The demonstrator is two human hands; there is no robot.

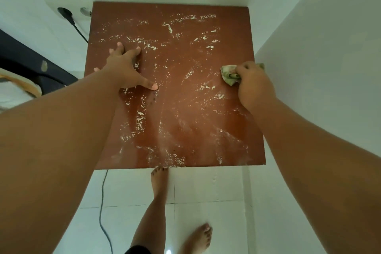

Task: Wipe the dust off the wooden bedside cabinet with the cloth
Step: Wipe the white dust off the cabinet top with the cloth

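The reddish-brown wooden cabinet top (181, 64) fills the middle of the view, strewn with white dust in clumps and smears. My left hand (125, 68) lies flat on its left side, fingers spread, holding nothing. At the cabinet's right edge my right hand (254, 84) is closed around a crumpled greenish patterned cloth (228, 74), which presses on the wood. Thick dust lines run along the back (185, 19) and the near left (140, 119).
White walls close in behind and on the right (319, 57). A wall socket with a black plug (67, 14) and cable sits at the back left. A dark bed edge (31, 60) lies to the left. My bare feet (159, 179) stand on white floor tiles.
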